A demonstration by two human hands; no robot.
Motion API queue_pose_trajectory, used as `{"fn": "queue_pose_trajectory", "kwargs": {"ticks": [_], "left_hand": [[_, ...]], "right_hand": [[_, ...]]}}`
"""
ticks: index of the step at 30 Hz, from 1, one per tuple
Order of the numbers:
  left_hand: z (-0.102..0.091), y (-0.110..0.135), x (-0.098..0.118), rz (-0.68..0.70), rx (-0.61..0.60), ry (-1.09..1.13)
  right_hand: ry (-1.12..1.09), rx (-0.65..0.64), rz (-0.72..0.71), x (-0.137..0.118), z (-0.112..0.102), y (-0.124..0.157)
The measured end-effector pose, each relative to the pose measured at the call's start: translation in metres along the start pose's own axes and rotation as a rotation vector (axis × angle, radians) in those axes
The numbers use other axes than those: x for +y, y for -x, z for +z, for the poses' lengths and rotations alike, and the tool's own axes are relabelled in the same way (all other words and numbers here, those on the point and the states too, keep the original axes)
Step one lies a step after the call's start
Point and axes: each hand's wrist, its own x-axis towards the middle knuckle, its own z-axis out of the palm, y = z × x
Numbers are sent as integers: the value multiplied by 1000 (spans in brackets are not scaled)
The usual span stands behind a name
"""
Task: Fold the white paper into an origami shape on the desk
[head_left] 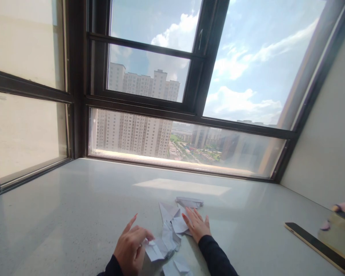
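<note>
A folded white paper figure (pixel 168 230) lies on the pale stone windowsill (pixel 74 214), near its front edge. My left hand (pixel 132 247) pinches a flap of this paper with thumb and bent fingers, the forefinger sticking up. My right hand (pixel 197 226) lies flat with fingers stretched out, pressing the paper's right side down. A second small folded paper piece (pixel 189 202) rests just beyond the fingertips of the right hand. Both arms wear dark sleeves.
A dark phone (pixel 316 245) lies flat at the right, beside a yellowish and pink object (pixel 340 226) at the frame edge. Dark-framed windows (pixel 189 111) rise behind the sill, with a white wall (pixel 327 145) at the right.
</note>
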Motion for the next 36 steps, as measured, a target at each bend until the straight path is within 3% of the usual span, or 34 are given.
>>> {"fn": "queue_pose_trajectory", "kwargs": {"ticks": [6, 9, 12, 16, 20, 25, 29, 36], "left_hand": [[-2, 1, 10, -84, -7, 93], [4, 1, 10, -75, 11, 35], [19, 3, 10, 123, -25, -71], [46, 14, 6, 476, -131, -216], [53, 22, 2, 323, -154, -282], [26, 12, 6, 132, -226, -214], [10, 4, 10, -23, -143, -156], [17, 5, 11, -26, -2, -136]], "right_hand": [[-98, 28, -166, -14, -10, 5], [-131, 153, -212, -18, -18, 1], [-124, 303, -163, -10, -18, -3], [-142, 146, -141, -1, -11, -3], [-193, 87, -214, -14, -17, 8], [-244, 105, -270, -39, -31, 25], [-76, 197, -156, -44, -28, 33], [85, 57, 72, -14, -20, 11]]}}
